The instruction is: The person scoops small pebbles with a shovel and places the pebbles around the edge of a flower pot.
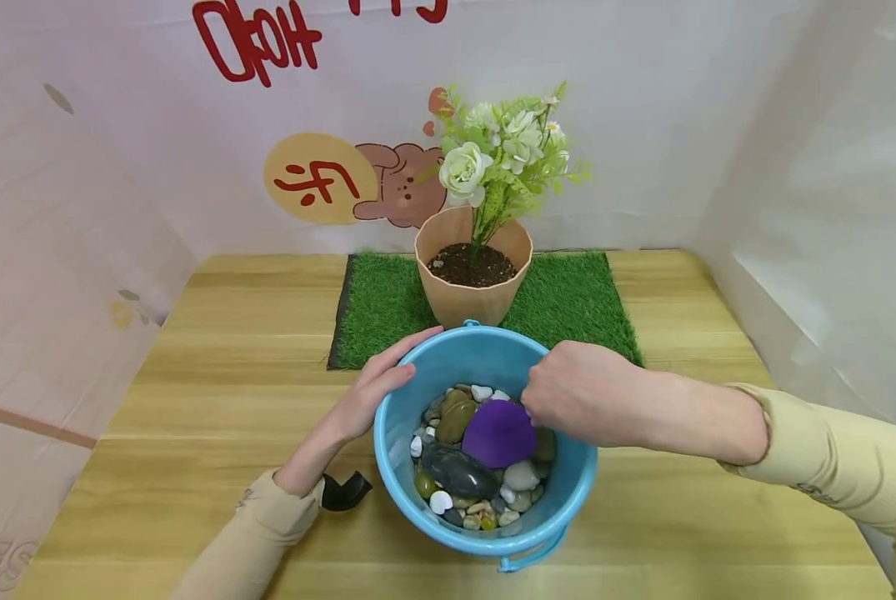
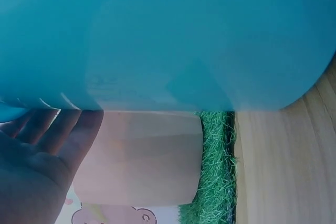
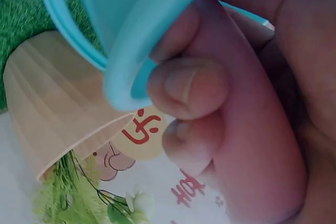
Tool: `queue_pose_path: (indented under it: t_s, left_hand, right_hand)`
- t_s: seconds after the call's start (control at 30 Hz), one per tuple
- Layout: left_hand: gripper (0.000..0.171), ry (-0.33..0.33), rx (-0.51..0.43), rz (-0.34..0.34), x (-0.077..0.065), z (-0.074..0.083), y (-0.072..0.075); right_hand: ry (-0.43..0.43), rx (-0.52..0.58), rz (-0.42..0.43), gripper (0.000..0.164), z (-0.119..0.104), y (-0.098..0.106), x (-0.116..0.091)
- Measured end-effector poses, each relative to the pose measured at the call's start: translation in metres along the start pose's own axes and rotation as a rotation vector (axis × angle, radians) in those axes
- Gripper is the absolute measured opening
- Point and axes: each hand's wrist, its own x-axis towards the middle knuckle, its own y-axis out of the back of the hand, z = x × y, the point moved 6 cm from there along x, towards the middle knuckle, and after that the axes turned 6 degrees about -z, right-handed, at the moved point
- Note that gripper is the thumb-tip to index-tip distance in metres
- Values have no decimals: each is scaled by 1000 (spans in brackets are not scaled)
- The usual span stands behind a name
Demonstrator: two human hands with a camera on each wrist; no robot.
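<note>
1. Nearest the camera at lower left, a beige sleeve [image 1: 241, 533] leads to the left hand [image 1: 368, 396], whose thumb and fingers pinch the bucket's rim between them.
2. In the middle, the blue bucket [image 1: 478, 354] stands upright before a flowerpot [image 1: 448, 296]; its plastic is probably stiff, heavy with stones, best taken by opposite rims.
3. Inside, smooth stones [image 1: 458, 471] look slippery, while the purple scoop [image 1: 498, 437] above them seems light and thin, best held by its handle end.
4. Rightmost, the right hand [image 1: 586, 396] is curled, apparently round that mostly hidden end.
</note>
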Motion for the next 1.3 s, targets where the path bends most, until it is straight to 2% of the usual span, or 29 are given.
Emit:
queue_pose_path:
  t_s: [0.23,0.43,0.57,0.67,0.8,0.97,1.3]
  left_hand:
    - [61,-7,-34,13,0,1,-1]
    - [61,-7,-32,22,1,1,0]
    - [62,-2,-42,21,1,0,0]
    - [62,-3,-50,16,1,0,-1]
    - [62,-2,-53,16,1,0,-2]
    - [61,-11,-45,18,2,0,-2]
    - [62,-8,-49,17,2,-1,-2]
  right_hand:
    - [-50,127,5,39,-4,-2,-3]
    - [-100,145,17,30,-9,-6,0]
    - [-128,204,3,36,-8,-7,-1]
    - [-146,305,-25,42,-4,-6,-2]
    - [-124,394,-39,41,-5,-6,-2]
    - [-93,405,-8,42,-15,-11,3]
    - [-115,484,18,41,-14,-19,2]
